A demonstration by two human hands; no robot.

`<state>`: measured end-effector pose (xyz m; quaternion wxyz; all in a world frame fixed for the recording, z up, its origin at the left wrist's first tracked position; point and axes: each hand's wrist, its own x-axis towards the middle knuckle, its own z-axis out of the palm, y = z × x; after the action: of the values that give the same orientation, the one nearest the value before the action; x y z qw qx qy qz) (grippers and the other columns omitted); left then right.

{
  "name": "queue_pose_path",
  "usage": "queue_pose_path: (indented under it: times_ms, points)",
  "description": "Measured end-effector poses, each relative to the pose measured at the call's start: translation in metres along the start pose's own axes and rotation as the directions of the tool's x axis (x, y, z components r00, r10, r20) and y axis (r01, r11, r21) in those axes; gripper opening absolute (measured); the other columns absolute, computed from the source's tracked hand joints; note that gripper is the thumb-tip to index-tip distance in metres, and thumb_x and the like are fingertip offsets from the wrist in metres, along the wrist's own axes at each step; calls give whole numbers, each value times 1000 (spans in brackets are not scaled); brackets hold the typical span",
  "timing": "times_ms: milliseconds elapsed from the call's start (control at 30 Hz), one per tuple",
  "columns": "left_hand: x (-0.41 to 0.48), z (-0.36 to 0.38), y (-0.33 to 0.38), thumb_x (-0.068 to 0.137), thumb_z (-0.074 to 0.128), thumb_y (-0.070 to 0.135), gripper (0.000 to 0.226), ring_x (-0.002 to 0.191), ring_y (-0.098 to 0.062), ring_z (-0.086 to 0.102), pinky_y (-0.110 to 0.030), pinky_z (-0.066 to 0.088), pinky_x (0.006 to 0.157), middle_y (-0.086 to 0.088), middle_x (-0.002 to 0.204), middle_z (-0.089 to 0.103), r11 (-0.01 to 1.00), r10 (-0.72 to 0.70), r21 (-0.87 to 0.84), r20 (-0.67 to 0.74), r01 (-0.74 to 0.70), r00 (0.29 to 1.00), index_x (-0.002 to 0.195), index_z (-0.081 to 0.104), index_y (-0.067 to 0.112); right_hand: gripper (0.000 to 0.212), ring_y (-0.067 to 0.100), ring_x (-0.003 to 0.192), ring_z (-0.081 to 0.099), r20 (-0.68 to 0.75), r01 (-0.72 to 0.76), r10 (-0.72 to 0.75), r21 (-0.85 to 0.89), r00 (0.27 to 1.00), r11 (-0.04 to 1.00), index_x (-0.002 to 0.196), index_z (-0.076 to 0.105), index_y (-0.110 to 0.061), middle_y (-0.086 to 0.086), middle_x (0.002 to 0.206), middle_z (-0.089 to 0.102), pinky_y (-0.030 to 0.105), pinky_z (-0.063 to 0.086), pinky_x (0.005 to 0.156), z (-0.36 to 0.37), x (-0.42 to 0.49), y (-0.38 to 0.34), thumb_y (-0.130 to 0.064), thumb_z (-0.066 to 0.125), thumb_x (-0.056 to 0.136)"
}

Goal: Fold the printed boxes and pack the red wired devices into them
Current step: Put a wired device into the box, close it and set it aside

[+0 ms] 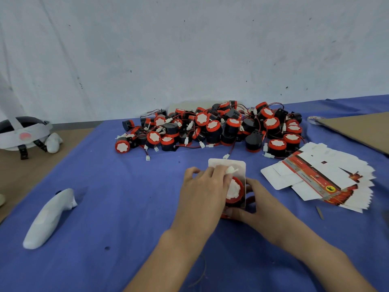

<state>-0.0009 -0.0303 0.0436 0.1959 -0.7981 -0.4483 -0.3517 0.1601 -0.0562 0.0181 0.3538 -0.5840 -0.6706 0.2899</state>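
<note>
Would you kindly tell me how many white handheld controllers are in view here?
2. One controller lies on the blue cloth at the left; the other sits farther back, beside the headset on the brown surface. The device pile could hide more.

Dozens of red devices [212, 127], one open box [216, 163], one white controller [48, 220].
</note>
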Motion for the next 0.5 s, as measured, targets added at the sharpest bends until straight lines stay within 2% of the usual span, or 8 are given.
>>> queue_pose_path:
  times_ms: [100, 233, 400, 500]
  points:
    - [-1, 4, -3, 81, 81, 22, 19, 63, -12, 64, -38, 52, 89, 10, 69, 66, 998, -19, 60, 63, 15, 998, 90, 65, 21, 63, -14, 101, 52, 1, 5, -5, -1, 1000, 1000, 121, 37, -52, -24, 121, 53, 6, 43, 78, 1, 0, 1, -54, 79, 74]
    - [-1, 3, -6, 68, 91, 21, 26, 68, -16, 66, -46, 52, 95, 7, 60, 64, 992, 9, 121, 139, -26, 990, 82, 69, 17, 56, -20, 101, 48, 4, 23, -23, -10, 1000, 1000, 114, 35, -57, -26, 118, 53, 3, 43, 76, 1, -1, 2, -53, 78, 76]
    - [1, 4, -6, 72, 86, 24, 19, 87, -19, 66, -52, 37, 112, 6, 78, 70, 981, -6, 189, 221, -37, 975, 85, 71, 21, 57, -22, 101, 46, 6, 21, -21, -15, 1000, 1000, 114, 34, -57, -27, 119, 51, 4, 43, 74, 2, -1, 4, -55, 77, 76]
    - [0, 4, -8, 76, 82, 28, 18, 92, -21, 64, -52, 30, 115, 6, 77, 69, 975, -1, 213, 267, -57, 964, 87, 71, 19, 59, -22, 100, 46, -7, 26, -26, -19, 1000, 999, 116, 32, -56, -27, 119, 49, 1, 42, 74, 3, -1, 4, -54, 77, 77]
